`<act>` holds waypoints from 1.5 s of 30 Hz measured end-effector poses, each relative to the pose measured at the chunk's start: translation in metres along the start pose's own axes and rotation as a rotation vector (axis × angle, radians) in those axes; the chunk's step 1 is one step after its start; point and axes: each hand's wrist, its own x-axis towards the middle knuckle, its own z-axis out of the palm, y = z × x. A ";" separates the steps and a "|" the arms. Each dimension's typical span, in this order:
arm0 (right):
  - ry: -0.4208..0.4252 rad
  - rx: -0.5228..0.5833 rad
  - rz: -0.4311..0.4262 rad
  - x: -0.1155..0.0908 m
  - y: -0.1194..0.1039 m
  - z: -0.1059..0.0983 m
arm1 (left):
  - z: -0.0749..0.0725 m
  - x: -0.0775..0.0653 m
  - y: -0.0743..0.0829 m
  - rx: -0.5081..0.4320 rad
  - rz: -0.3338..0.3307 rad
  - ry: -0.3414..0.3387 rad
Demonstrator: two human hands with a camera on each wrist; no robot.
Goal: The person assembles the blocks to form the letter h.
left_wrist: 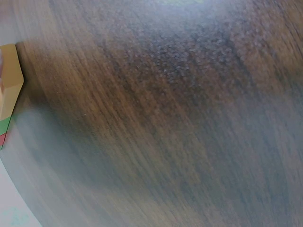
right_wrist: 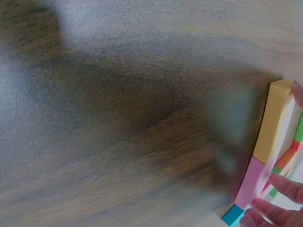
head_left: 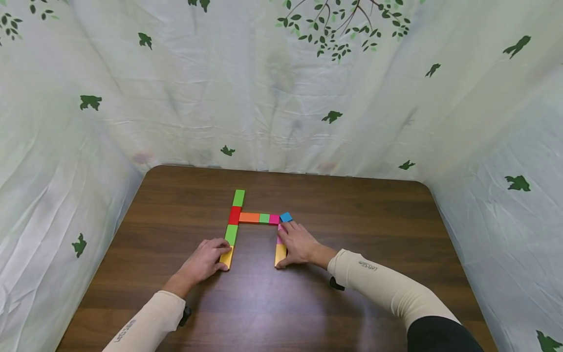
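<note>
Flat colored blocks form an H-like outline on the table. Its left column runs from a green block (head_left: 239, 198) through a red block (head_left: 235, 215) and another green block (head_left: 230, 234) to a yellow block (head_left: 226, 260). My left hand (head_left: 203, 260) pinches that yellow block between thumb and fingers. An orange block (head_left: 249, 218), a small green block (head_left: 264, 218) and a magenta block (head_left: 274, 219) make the crossbar. My right hand (head_left: 301, 244) spans a pink block (right_wrist: 250, 182) and a second yellow block (head_left: 280, 255), thumb at the yellow end. A tilted blue block (head_left: 286, 216) touches its fingertips.
The brown wooden table (head_left: 352, 210) has rounded far corners. White curtains (head_left: 264, 88) printed with green leaves and birds hang behind it and on both sides.
</note>
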 end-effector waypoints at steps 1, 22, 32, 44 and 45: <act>0.003 -0.005 -0.002 0.000 0.000 0.000 | 0.000 0.000 0.000 0.000 0.003 0.003; 0.042 0.011 -0.016 -0.002 0.004 0.001 | 0.001 -0.001 -0.001 -0.005 0.044 0.052; 0.086 0.019 -0.031 -0.002 0.006 0.005 | 0.000 0.000 -0.001 0.005 0.013 0.015; 0.056 0.043 -0.015 -0.003 0.007 0.003 | 0.000 0.000 -0.001 0.009 0.028 0.039; 0.057 0.045 -0.015 -0.003 0.007 0.003 | 0.000 0.000 0.000 0.006 0.028 0.040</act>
